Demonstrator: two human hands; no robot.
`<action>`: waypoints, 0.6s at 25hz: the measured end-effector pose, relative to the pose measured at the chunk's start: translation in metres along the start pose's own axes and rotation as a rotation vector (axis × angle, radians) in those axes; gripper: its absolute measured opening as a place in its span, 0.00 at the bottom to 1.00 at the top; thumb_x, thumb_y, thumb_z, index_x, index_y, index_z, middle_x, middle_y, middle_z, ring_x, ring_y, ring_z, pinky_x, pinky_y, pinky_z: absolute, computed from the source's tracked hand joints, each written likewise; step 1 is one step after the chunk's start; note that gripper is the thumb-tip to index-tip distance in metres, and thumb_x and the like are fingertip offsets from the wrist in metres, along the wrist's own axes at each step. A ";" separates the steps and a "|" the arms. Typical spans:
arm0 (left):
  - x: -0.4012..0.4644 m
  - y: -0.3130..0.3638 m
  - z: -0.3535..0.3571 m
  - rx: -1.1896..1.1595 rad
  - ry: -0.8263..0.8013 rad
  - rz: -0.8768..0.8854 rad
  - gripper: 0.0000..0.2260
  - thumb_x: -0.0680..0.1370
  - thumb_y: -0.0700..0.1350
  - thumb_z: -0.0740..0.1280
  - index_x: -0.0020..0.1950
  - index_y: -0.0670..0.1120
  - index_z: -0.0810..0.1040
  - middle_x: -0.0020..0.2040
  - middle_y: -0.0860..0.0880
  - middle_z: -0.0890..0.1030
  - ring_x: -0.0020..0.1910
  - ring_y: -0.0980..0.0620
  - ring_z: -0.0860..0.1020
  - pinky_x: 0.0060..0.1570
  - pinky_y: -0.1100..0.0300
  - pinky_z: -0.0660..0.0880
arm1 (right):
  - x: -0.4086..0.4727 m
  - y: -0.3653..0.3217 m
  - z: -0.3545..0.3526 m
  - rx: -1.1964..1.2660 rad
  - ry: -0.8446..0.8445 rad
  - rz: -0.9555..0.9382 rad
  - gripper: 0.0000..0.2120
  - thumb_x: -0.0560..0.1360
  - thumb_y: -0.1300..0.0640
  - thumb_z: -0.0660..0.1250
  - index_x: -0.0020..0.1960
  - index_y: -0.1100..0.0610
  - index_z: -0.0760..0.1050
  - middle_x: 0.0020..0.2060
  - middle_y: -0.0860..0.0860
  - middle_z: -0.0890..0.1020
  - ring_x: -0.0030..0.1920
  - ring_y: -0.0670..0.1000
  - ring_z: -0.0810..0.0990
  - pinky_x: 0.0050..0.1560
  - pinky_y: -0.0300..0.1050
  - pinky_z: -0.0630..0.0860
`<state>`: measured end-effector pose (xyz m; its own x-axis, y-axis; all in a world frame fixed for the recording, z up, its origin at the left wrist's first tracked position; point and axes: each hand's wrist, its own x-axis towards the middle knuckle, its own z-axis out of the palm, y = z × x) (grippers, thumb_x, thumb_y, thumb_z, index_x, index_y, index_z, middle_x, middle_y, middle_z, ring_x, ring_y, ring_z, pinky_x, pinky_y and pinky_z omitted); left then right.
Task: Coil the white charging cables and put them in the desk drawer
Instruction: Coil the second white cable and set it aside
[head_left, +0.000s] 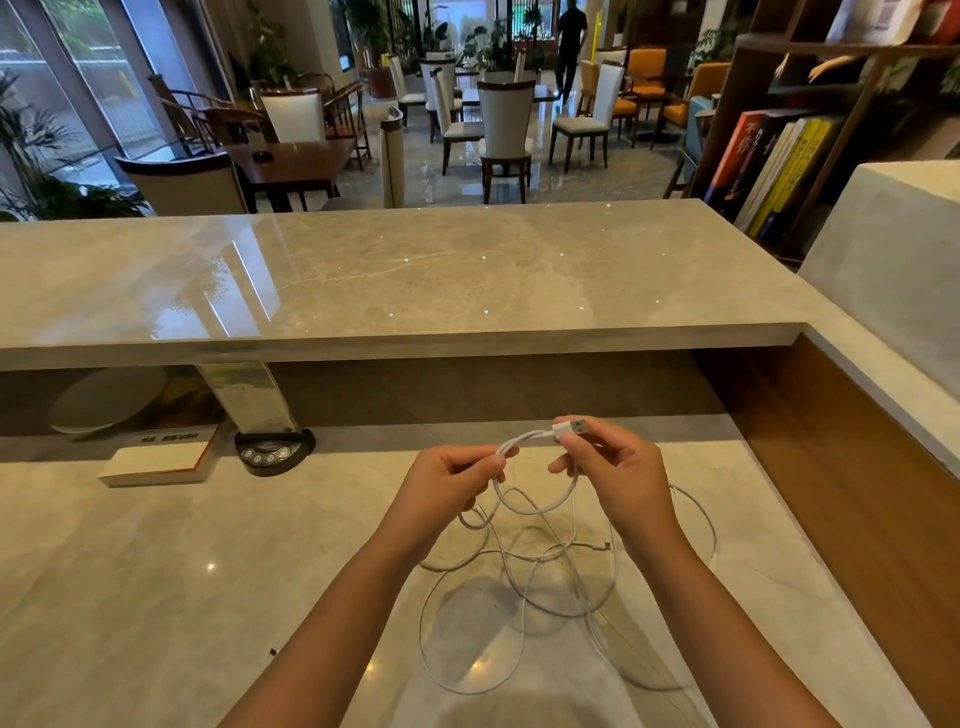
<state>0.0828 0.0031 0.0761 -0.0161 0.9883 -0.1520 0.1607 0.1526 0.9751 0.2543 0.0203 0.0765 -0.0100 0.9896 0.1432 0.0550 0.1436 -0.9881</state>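
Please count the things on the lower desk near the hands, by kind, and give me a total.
White charging cables: cannot be separated in the tangle; I count them as 1 bundle, its USB plug pinched by the right hand, a loop held by the left hand.
Books: 1
Black devices with buttons: 1
Total: 3

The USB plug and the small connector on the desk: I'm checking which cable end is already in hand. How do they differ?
The USB plug is pinched in the right hand, lifted off the desk; the small connector lies loose on the desk. The USB plug looks wider, with a metal tip showing; the small connector looks slimmer. Cable by the USB plug runs to the left hand; the small connector's lies in the tangle. Both end white cable.
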 end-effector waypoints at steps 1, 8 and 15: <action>0.001 0.000 0.000 0.018 0.020 0.013 0.08 0.76 0.43 0.66 0.43 0.49 0.85 0.26 0.54 0.75 0.26 0.59 0.68 0.27 0.68 0.67 | 0.000 0.000 0.000 -0.010 -0.001 -0.006 0.07 0.74 0.61 0.66 0.45 0.51 0.80 0.34 0.51 0.83 0.32 0.47 0.82 0.35 0.34 0.77; 0.004 -0.003 0.003 0.161 0.106 0.073 0.10 0.75 0.49 0.67 0.34 0.53 0.83 0.25 0.53 0.74 0.26 0.58 0.69 0.29 0.66 0.68 | 0.001 -0.002 -0.006 -0.014 -0.005 -0.019 0.07 0.76 0.61 0.64 0.44 0.52 0.79 0.35 0.47 0.85 0.31 0.52 0.84 0.34 0.39 0.79; -0.005 0.005 0.007 -0.573 -0.221 -0.098 0.10 0.80 0.40 0.57 0.48 0.39 0.77 0.36 0.45 0.83 0.38 0.51 0.82 0.46 0.58 0.80 | 0.009 -0.002 -0.003 0.044 -0.045 0.028 0.07 0.77 0.60 0.62 0.46 0.53 0.78 0.41 0.52 0.84 0.39 0.50 0.84 0.39 0.37 0.80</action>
<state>0.0908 -0.0014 0.0806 0.2107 0.9536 -0.2151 -0.3877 0.2835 0.8771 0.2569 0.0293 0.0803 -0.0537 0.9921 0.1134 0.0124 0.1143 -0.9934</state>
